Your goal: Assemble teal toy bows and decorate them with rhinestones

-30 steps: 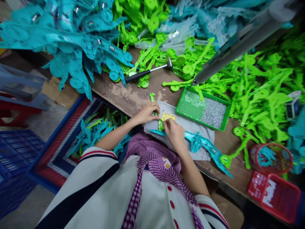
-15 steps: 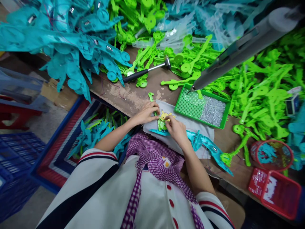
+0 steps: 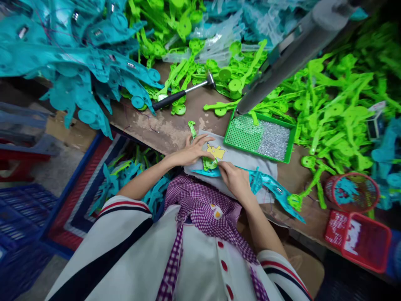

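My left hand [image 3: 191, 151] rests with fingers spread on a thin green plastic piece [image 3: 200, 146] that lies on a grey cloth [image 3: 238, 161] with a yellow cartoon print. My right hand [image 3: 235, 179] is closed in a pinch at the near end of that green piece, where it meets a teal plastic piece [image 3: 269, 188] stretched out to the right across the cloth. What the pinched fingers hold is too small to see.
A green tray [image 3: 286, 156] of small silver parts sits just beyond the cloth. A hammer [image 3: 181, 93] lies farther back among piles of green and teal plastic parts. Red baskets [image 3: 357, 225] stand at the right edge. A blue crate [image 3: 75, 200] with parts sits below left.
The view has shifted slightly. My left fingers have spread out flatter on the green piece, and my right hand has slid a little toward me, to the piece's near end.
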Demonstrator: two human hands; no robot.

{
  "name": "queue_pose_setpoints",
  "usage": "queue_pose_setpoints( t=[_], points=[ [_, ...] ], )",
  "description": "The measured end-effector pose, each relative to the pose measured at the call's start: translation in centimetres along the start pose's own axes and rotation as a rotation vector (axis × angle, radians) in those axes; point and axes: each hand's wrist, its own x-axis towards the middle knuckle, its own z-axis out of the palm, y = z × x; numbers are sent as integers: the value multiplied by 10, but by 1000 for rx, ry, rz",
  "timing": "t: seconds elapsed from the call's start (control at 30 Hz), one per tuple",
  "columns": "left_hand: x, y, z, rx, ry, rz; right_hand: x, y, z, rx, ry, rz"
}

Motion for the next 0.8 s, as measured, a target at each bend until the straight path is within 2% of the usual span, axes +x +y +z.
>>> queue_pose_setpoints(
  t=[0.2, 0.47, 0.7, 0.8],
  points=[
    [0, 1, 1, 44, -54, 96, -3, 6, 3, -42, -3, 26],
    [2, 3, 1, 116, -88, 98, -4, 6, 3, -49, -5, 32],
    [5, 5, 1, 155, -78, 134, -21, 21, 13, 29, 144, 62],
    [6, 5, -2, 136, -89, 124, -23, 25, 13, 36, 158, 73]
  ],
)
